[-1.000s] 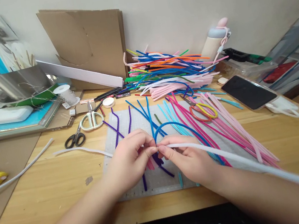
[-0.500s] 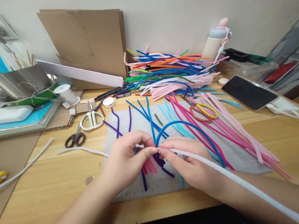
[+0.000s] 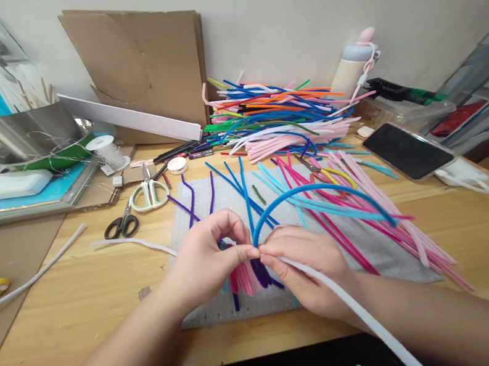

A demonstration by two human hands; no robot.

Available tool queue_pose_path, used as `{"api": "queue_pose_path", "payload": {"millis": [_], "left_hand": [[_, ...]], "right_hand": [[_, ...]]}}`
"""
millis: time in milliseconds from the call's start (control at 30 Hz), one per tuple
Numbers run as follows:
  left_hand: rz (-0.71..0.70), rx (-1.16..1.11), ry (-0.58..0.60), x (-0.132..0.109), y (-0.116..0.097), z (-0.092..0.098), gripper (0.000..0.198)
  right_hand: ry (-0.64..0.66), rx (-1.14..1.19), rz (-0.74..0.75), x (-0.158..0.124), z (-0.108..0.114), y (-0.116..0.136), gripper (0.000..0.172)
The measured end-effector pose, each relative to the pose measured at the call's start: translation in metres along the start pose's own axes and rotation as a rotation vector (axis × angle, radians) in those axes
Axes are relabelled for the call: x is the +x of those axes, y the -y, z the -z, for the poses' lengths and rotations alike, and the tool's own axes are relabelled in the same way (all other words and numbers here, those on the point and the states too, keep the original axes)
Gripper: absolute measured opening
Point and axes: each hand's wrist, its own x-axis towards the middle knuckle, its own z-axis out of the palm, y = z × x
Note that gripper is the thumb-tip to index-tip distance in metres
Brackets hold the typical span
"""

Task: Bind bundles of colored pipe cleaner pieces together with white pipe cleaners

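My blue stem (image 3: 315, 187) and white stem (image 3: 365, 314) look fuzzy and matt, my table (image 3: 105, 300) smooth wood, the cardboard (image 3: 174, 73) dull, the pot (image 3: 36, 131) shiny metal, and the phone screen (image 3: 408, 149) glossy.

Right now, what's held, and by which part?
The right hand pinches a white pipe cleaner right beside the left hand; end or mid-length can't be told. The left hand's exact hold is hidden.

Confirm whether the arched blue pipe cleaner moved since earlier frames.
Yes, up and rightward: the arched blue pipe cleaner now crosses in front of the scissors; earlier it passed below them.
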Motion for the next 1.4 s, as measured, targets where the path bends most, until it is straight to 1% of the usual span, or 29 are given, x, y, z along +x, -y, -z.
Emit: {"api": "queue_pose_path", "payload": {"millis": [67, 167, 300, 467, 533, 600, 700, 800, 967, 1100, 1233, 1400], "left_hand": [[0.011, -0.038, 0.006, 0.001, 0.001, 0.0, 0.02], [0.036, -0.117, 0.019, 0.002, 0.002, 0.0, 0.018], [0.124, -0.189, 0.074, 0.003, 0.001, 0.002, 0.017], [0.197, -0.287, 0.057, 0.003, -0.001, 0.001, 0.014], [0.229, -0.348, 0.046, 0.003, -0.001, 0.0, 0.017], [0.256, -0.379, 0.078, 0.003, 0.0, 0.0, 0.017], [0.264, -0.416, 0.122, 0.003, 0.003, 0.0, 0.013], [0.246, -0.443, 0.076, 0.003, 0.004, 0.0, 0.014], [0.212, -0.367, 0.023, 0.004, 0.003, -0.001, 0.021], [0.19, -0.317, 0.029, 0.005, 0.004, -0.001, 0.021], [0.188, -0.278, -0.015, 0.006, 0.005, -0.002, 0.022], [0.215, -0.259, -0.07, 0.006, 0.003, -0.004, 0.023]], "right_hand": [[0.022, 0.022, -0.029, 0.001, 0.001, -0.001, 0.016], [0.056, 0.083, -0.127, 0.003, 0.002, -0.004, 0.015], [0.013, 0.165, -0.237, 0.003, -0.001, -0.01, 0.016], [-0.013, 0.259, -0.381, 0.001, -0.004, -0.014, 0.014], [-0.014, 0.262, -0.399, 0.001, -0.005, -0.013, 0.013], [-0.007, 0.226, -0.382, 0.002, -0.006, -0.011, 0.012], [0.003, 0.167, -0.331, 0.002, -0.008, -0.009, 0.014], [0.0, 0.14, -0.336, 0.001, -0.009, -0.01, 0.015], [0.002, 0.182, -0.416, -0.002, -0.013, -0.013, 0.009], [-0.03, 0.276, -0.539, -0.001, -0.016, -0.014, 0.007], [-0.055, 0.399, -0.648, 0.001, -0.017, -0.015, 0.008], [-0.051, 0.467, -0.651, 0.003, -0.016, -0.015, 0.008]]}}
